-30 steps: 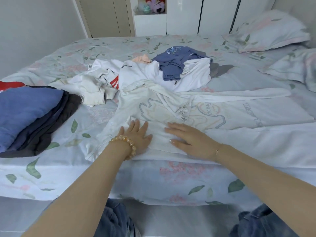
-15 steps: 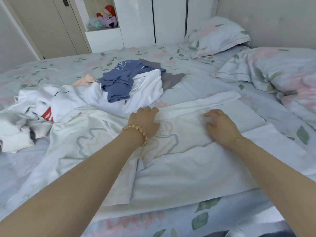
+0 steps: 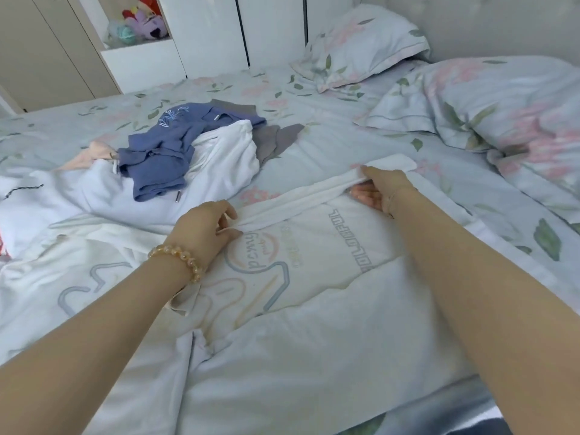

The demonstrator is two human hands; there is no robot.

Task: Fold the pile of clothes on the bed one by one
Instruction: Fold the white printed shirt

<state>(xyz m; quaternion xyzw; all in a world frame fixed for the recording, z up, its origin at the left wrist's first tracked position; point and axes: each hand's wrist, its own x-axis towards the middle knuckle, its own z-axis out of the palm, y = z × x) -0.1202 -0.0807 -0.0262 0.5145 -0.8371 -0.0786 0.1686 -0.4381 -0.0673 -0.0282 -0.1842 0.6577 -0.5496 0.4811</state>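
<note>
- On the near half of the bed (image 3: pixel 329 136), a white printed garment (image 3: pixel 314 309) lies spread flat, its print facing up and reading upside down from the wearer's side.
- Its long sleeve (image 3: pixel 301 200) runs as a narrow band along the far edge, rising from lower left to upper right, with the cuff end toward the pillows; the body's long axis appears to run left to right across the bed.
- Left hand (image 3: pixel 204 229) pinches the sleeve near its inner end; right hand (image 3: pixel 381 189) holds it near the cuff, fingers curled round the cloth.
- Judged from this, the step is folding the sleeve in over the body. Done well, both hands keep the band taut and level, lay it straight across the print, then smooth out the creases.
- Beyond, the unfolded pile (image 3: pixel 175 171) waits, a blue garment (image 3: pixel 169 152) on top of white ones.
- Two floral pillows (image 3: pixel 489 98) sit at far right.
</note>
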